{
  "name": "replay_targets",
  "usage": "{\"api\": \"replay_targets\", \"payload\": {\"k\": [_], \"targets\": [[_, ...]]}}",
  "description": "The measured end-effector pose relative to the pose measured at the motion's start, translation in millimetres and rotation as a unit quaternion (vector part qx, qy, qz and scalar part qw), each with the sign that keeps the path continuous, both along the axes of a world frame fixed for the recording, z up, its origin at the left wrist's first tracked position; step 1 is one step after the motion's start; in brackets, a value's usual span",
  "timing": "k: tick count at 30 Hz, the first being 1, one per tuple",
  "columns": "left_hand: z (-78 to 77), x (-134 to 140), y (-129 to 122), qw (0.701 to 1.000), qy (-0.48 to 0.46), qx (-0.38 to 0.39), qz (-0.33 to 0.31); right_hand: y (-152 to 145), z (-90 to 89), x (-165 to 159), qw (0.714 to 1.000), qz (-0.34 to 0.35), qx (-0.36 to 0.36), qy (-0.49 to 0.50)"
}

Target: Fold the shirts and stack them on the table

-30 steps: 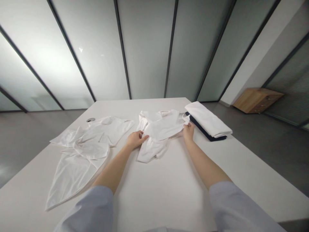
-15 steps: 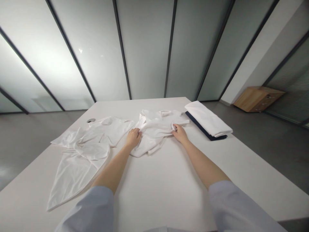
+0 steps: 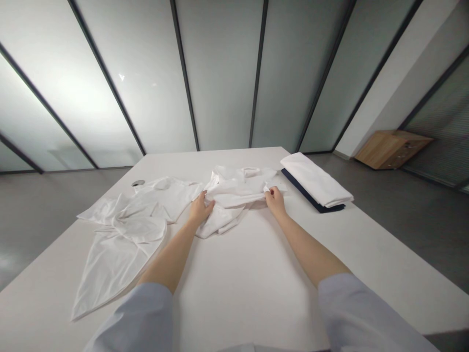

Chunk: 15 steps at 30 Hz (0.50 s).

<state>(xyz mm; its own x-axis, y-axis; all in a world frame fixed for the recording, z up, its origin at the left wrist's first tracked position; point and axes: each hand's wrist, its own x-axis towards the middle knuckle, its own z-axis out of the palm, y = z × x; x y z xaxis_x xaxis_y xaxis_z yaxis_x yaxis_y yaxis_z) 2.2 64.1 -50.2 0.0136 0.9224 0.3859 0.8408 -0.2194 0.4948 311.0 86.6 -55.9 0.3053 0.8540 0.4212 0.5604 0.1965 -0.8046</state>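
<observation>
A crumpled white shirt [image 3: 234,188] lies across the middle of the table, its neck opening towards the far side. My right hand [image 3: 275,200] pinches the shirt's near edge on the right and holds it slightly raised. At the left edge of the same shirt, my left hand [image 3: 201,209] has its fingers and thumb around the cloth; the fingertips are partly hidden. A fold of fabric stretches between both hands, and a looser layer lies below it on the table.
Another rumpled white garment [image 3: 142,220] spreads over the left side of the table [image 3: 242,293]. On the right lies a folded white cloth [image 3: 315,178] on top of a dark navy one [image 3: 322,210]. A round metal cable cover [image 3: 138,183] is near the far left edge.
My right hand has closed on the shirt's edge and moved slightly right, lifting it. My left hand has shifted a little left, its thumb further from the fingers. The fold between them looks straighter.
</observation>
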Motion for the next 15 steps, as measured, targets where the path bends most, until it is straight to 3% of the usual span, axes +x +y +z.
{"api": "replay_targets", "payload": {"k": [2,5,8,10,12,15], "targets": [[0.0,6,-3,0.997,0.017,0.06,-0.038,-3,5.7,-10,0.998,0.043,0.041,0.023],[3.4,17,-11,0.988,0.061,0.099,-0.104,-15,11.8,-36,0.975,0.21,0.064,-0.025],[7.7,26,-17,0.978,0.124,0.054,-0.161,-31,13.4,-63,0.908,0.404,0.018,-0.112],[9.2,29,-20,0.971,0.16,0.013,-0.179,-40,13.4,-75,0.867,0.477,-0.031,-0.137],[9.5,31,-21,0.968,0.174,-0.011,-0.182,-44,13.0,-77,0.87,0.474,-0.068,-0.118],[9.2,32,-19,0.972,0.135,-0.022,-0.189,-37,9.7,-65,0.927,0.361,-0.061,-0.079]]}}
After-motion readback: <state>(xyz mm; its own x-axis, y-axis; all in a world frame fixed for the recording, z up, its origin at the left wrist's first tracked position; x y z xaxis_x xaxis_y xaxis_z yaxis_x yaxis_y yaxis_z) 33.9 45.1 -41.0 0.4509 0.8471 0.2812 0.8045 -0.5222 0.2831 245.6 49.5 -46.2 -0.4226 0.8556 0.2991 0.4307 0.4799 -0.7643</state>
